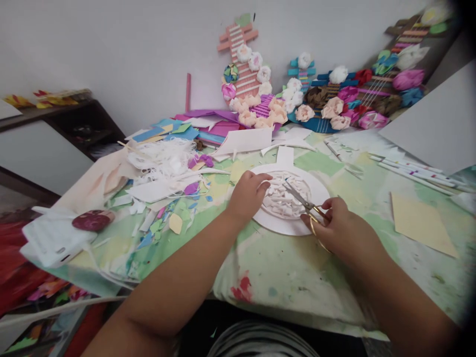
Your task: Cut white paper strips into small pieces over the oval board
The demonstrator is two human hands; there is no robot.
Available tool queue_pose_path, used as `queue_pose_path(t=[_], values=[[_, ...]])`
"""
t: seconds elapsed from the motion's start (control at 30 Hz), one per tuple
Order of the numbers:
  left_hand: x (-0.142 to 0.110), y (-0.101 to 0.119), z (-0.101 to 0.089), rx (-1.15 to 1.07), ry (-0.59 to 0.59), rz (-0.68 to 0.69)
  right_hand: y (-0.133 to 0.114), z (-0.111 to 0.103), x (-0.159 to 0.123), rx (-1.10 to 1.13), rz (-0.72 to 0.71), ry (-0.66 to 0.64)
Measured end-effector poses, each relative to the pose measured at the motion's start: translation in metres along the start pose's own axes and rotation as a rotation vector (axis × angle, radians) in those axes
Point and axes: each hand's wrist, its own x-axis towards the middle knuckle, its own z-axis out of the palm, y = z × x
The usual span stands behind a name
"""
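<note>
A pair of scissors [299, 197] with gold-coloured handles is in my right hand [332, 223]. Its blades point up and left over a round white cardboard piece [318, 184], which has a rectangular tab at the top. Inside the disc's inner ring lies a heap of small white cut pieces [279, 199]. My left hand [248, 194] rests at the left edge of that ring, thumb and forefinger slightly apart; no object shows between them. Whether its fingertips touch the white pieces is hard to make out.
White string [163, 161] and paper scraps [158, 225] spread over the left side. A white power bank-like box [55, 238] lies at the left edge. Paper-flower guitar shapes [245, 74] lean on the wall. Rolled paper sticks [412, 173] and a yellow sheet [422, 223] lie right.
</note>
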Motion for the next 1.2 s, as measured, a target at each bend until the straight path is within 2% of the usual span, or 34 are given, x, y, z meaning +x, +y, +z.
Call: queue_pose_path(t=[0.07,0.13,0.33,0.5,0.6,0.67,0.8,0.9,1.03,1.2], values=[[0.002,-0.001,0.003,-0.023,-0.043,0.033,0.004,-0.003,0.002,0.167,0.055,-0.041],[0.001,0.002,0.004,-0.119,-0.058,0.037,0.006,-0.007,0.003,0.260,0.075,-0.013],[-0.002,0.009,-0.003,-0.536,-0.057,-0.324,0.005,-0.011,0.002,0.321,0.098,0.012],[0.004,0.008,0.003,-0.797,-0.018,-0.439,0.006,-0.008,0.001,0.363,0.064,0.020],[0.003,0.009,0.003,-0.829,-0.001,-0.441,0.008,-0.005,0.001,0.386,-0.010,0.015],[0.001,0.010,0.000,-0.784,-0.008,-0.436,0.009,-0.004,0.001,0.404,-0.090,-0.037],[0.001,0.009,-0.009,-0.725,0.049,-0.417,0.007,-0.005,-0.004,0.411,-0.230,-0.246],[0.003,0.005,-0.014,-0.808,0.136,-0.486,0.004,-0.006,-0.011,0.332,-0.317,-0.367],[0.003,0.005,-0.019,-1.069,0.093,-0.552,0.002,-0.005,-0.016,0.169,-0.405,-0.329],[0.002,0.011,-0.023,-1.256,0.075,-0.637,0.007,-0.001,-0.020,0.122,-0.544,-0.291]])
